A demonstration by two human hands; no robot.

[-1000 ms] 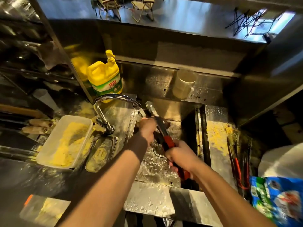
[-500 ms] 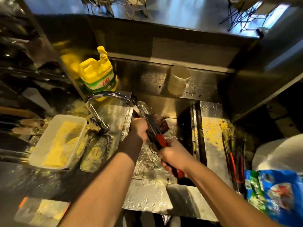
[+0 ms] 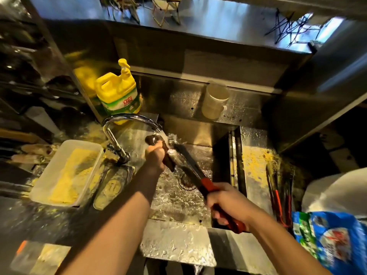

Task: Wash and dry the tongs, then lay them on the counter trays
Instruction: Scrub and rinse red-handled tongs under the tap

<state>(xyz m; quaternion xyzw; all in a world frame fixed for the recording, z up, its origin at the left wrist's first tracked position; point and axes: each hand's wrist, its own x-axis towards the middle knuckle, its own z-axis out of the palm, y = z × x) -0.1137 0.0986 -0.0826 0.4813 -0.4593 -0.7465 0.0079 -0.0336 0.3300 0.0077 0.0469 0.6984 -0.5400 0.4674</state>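
The right hand (image 3: 228, 205) is gripping the red handle end of the tongs (image 3: 190, 165), with the fingers curled around it, near the right edge of the sink (image 3: 198, 139). The tongs are slanting up and to the left over the basin, and their metal tips are sitting under the spout of the faucet (image 3: 129, 120), where water is splashing on them. The left hand (image 3: 155, 155) is closed around a dark brown scrubbing thing (image 3: 168, 157), maybe a sponge or a cloth, and is pressing it against the far part of the tongs. The two hands are apart, each one holding its own thing, and they are meeting only through the tongs.

Left of the faucet, a white tub (image 3: 65, 171) with yellow crumbs inside is lying on the wet counter. Behind the faucet, a yellow soap bottle (image 3: 117, 94) is standing. A cloudy plastic cup (image 3: 214, 100) is standing on the ledge far behind the sink. On the right counter, more tongs with red handles (image 3: 278, 193) are lying beside yellow crumbs, and a blue bag (image 3: 333, 241) is sitting at the near right.
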